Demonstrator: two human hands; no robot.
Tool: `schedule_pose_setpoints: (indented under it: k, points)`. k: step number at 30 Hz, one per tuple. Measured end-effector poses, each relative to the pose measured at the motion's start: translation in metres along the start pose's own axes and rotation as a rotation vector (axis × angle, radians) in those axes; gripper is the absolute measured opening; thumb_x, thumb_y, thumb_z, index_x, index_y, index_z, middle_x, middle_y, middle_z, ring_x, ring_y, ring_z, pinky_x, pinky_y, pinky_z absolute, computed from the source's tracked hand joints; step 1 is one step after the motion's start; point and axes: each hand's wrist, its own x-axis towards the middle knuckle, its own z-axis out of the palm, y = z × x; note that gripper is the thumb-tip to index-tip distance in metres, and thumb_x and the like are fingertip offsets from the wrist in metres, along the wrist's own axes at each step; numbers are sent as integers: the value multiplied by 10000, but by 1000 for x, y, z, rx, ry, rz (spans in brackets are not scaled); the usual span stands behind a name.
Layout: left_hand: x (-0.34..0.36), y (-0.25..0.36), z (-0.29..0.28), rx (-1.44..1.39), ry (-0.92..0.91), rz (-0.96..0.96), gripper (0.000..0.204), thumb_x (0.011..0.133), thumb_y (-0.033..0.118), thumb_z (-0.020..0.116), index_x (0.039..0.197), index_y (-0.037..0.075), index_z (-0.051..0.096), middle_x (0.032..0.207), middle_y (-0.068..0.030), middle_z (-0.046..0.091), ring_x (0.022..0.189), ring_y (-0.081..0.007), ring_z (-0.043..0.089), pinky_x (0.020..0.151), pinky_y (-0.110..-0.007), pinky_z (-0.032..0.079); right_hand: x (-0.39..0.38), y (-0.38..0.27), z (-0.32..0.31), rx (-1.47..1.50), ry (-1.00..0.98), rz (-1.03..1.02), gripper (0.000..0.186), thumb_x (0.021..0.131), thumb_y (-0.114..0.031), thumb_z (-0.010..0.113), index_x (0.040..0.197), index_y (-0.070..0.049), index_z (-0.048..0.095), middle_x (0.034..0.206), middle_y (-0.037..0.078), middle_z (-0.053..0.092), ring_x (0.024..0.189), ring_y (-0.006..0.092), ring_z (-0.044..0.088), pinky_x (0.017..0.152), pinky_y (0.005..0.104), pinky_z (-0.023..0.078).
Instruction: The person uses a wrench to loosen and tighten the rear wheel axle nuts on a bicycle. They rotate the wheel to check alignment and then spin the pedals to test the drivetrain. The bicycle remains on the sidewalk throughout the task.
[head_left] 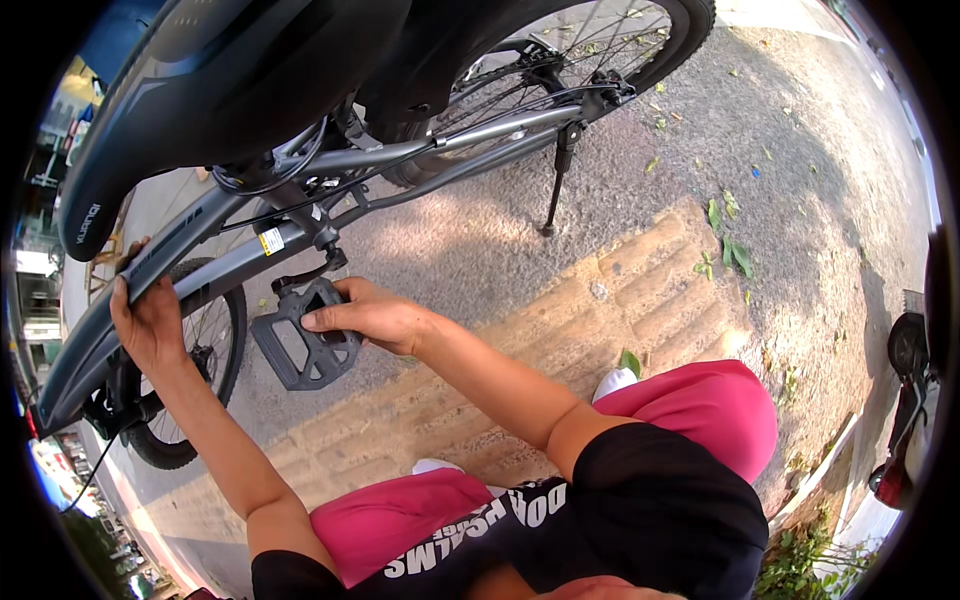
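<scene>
A grey bicycle stands across the upper left, its black saddle (200,90) looming closest to the view. My left hand (152,318) is wrapped round the bike's dark grey frame tube (215,275), thumb on the near side and some fingers hidden behind. With my right hand (370,318) I grip a black platform pedal (310,345), thumb lying on its top face and the other fingers behind or under it. The pedal sits at the end of the crank arm (310,270), just below the frame. A small yellow-and-white sticker (271,241) marks the tube.
The rear wheel (690,40) is at the top, the front wheel (170,452) at the left. A black kickstand (553,195) reaches the ground. Ridged tan paving (640,275) crosses grey pavement, with green leaves (737,255) scattered on it. A parked vehicle (905,420) stands at the far right.
</scene>
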Motion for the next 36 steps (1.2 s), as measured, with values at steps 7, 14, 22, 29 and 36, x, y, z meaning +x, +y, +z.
schedule_pose_setpoints:
  k: [7,14,22,29,36]
  points:
    - [6,-17,-7,-35,-7,-8,413,844,54,555,1171,-163,424,1209,-268,488,1221,-327,419,1088,-414,294,-34,-9,-124,182,159,-95,373,759,-172,705,1014,54,552,829,65,633,636,102,599,507,197,470]
    - [2,-5,-4,-21,-15,-8,412,843,69,559,1164,-157,435,1211,-263,490,1219,-325,421,1081,-412,303,-23,32,-216,21,297,13,388,764,-179,706,1065,19,562,882,67,637,757,142,628,686,253,518]
    - [-2,-7,4,26,-37,-4,352,827,78,584,1115,-110,508,1172,-237,532,1193,-318,454,1072,-409,317,81,152,-136,-482,413,84,348,720,-151,725,992,14,584,881,100,636,777,172,611,681,306,492]
    - [-5,-3,-2,31,5,-5,340,835,70,574,1118,-107,506,1180,-242,524,1194,-316,453,1067,-403,327,83,124,20,-189,53,122,355,743,-134,668,1043,1,534,843,84,604,732,169,596,628,310,497]
    - [-7,-4,5,4,-27,2,321,815,50,595,1092,-93,517,1163,-234,525,1172,-329,462,1069,-406,323,1,15,-19,95,-248,-20,410,768,-176,652,1100,14,506,885,85,628,707,159,618,568,282,511]
